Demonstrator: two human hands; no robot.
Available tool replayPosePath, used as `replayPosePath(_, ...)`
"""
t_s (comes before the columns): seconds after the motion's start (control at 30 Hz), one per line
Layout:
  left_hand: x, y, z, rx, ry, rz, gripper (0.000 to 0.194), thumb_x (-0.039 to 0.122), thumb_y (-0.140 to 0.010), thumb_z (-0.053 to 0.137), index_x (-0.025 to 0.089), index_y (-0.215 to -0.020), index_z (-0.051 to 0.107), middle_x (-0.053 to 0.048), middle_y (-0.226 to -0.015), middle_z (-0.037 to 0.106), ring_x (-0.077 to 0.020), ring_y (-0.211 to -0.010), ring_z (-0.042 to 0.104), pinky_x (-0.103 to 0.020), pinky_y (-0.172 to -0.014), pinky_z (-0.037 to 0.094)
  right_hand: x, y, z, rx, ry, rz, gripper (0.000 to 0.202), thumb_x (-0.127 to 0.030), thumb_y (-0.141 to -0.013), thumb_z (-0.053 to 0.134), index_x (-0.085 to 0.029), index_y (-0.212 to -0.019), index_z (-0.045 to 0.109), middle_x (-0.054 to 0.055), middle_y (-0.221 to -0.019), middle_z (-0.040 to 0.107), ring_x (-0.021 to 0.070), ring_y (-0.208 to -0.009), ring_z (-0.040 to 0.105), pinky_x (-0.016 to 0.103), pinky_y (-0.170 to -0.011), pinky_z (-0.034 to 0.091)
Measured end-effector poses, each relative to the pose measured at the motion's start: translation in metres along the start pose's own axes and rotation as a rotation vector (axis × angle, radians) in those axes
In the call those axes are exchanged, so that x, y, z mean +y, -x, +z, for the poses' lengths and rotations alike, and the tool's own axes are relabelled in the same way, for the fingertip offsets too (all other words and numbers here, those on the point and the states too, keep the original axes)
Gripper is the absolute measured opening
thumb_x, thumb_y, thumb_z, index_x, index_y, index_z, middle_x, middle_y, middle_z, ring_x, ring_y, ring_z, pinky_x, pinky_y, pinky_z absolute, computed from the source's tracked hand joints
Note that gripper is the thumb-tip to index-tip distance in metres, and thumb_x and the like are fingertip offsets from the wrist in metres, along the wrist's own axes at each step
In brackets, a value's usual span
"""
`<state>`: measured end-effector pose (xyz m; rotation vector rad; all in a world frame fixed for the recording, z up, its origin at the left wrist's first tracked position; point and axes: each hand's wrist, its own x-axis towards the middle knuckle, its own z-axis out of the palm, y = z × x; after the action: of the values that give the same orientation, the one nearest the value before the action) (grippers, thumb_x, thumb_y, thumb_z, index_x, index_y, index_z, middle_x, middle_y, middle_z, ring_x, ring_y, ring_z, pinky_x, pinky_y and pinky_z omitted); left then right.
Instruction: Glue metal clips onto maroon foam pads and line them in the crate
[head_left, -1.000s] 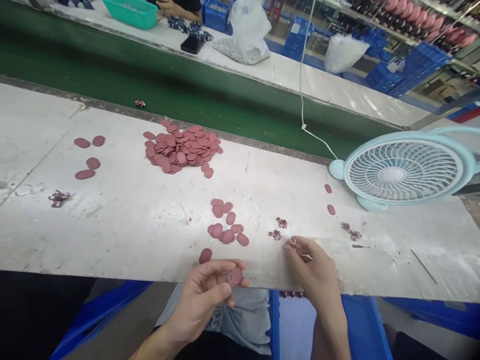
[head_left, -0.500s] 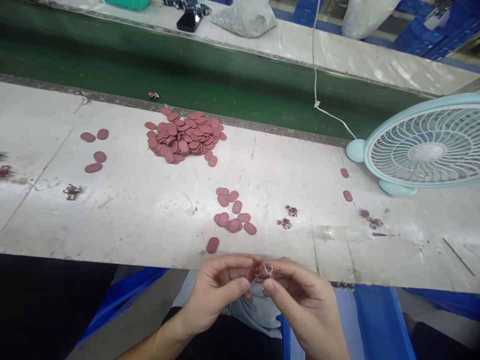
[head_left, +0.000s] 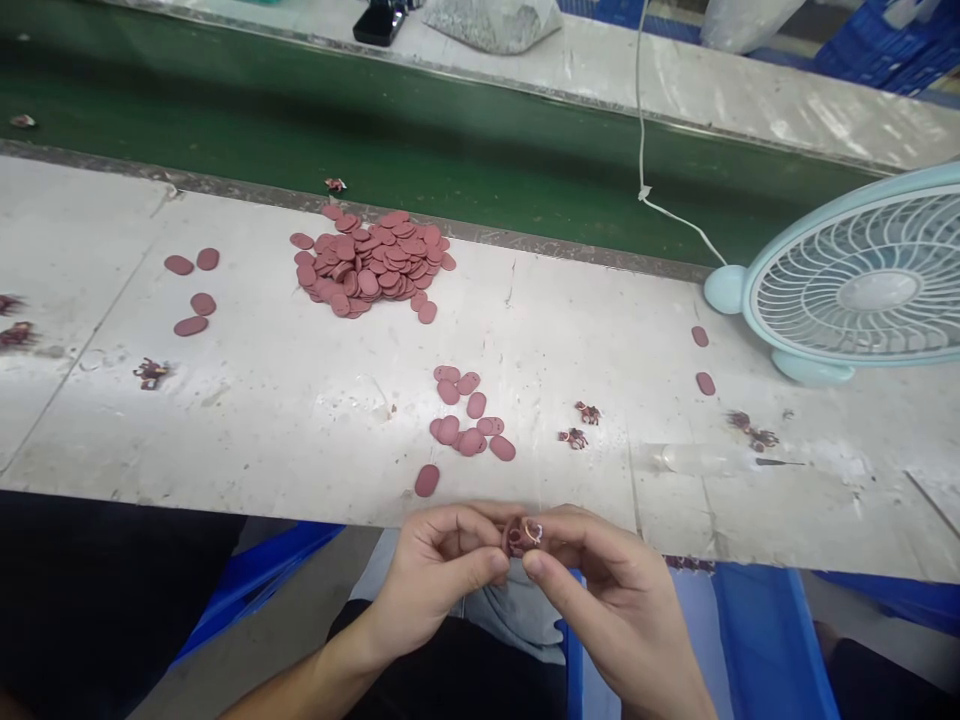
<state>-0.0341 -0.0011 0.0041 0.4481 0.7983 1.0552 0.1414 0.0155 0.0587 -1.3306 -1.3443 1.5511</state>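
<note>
Between thumb and fingers, my left hand (head_left: 442, 575) grips a reddish-brown oval disc (head_left: 510, 535) at the table's front edge. A small dark red figure with white and gold details (head_left: 531, 534) is pinched in my right hand (head_left: 611, 590), pressed against the disc. Just beyond my hands, a loose group of similar discs (head_left: 471, 441) lies on the white table, with a single disc (head_left: 427, 480) nearer me. Two small figures (head_left: 574, 438) rest to the right of that group. Farther back is a large heap of discs (head_left: 375, 262).
A light blue fan (head_left: 874, 290) stands at the right, its white cable crossing the green channel (head_left: 480, 160). A clear bottle with a dark tip (head_left: 697, 459) lies at right. Below the table's edge is a blue bin (head_left: 772, 640). More discs and figures lie at left.
The figure and the disc have come together between my hands, and the disc has turned. The whole view has shifted slightly downward.
</note>
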Motion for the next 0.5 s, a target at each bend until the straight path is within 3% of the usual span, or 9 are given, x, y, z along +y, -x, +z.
replayPosePath(0.23, -0.0033, 0.0023, 0.0021, 0.021, -0.042, -0.02, 0.01, 0.019, -0.08, 0.08, 0.016, -0.071, 0.077, -0.01, -0.104, 0.079, -0.0198, -0.079, 0.072, -0.033, -0.075, 0.057, 0.0002, 0.0016, -0.0027, -0.023, 0.04, 0.038, 0.015, -0.025, -0.091, 0.07, -0.027, -0.105, 0.074, 0.005, -0.106, 0.075, 0.0188, -0.087, 0.073, 0.03, -0.077, 0.062)
replayPosePath(0.5, 0.0053, 0.005, 0.0087, 0.048, -0.113, 0.004, 0.01, 0.021, -0.08, 0.08, 0.016, -0.071, 0.079, -0.011, -0.108, 0.079, -0.0201, -0.079, 0.073, -0.034, -0.077, 0.059, 0.0034, 0.0038, -0.003, -0.017, -0.08, 0.028, 0.015, -0.021, -0.09, 0.071, -0.027, -0.104, 0.075, 0.004, -0.101, 0.075, 0.0191, -0.086, 0.073, 0.032, -0.076, 0.062)
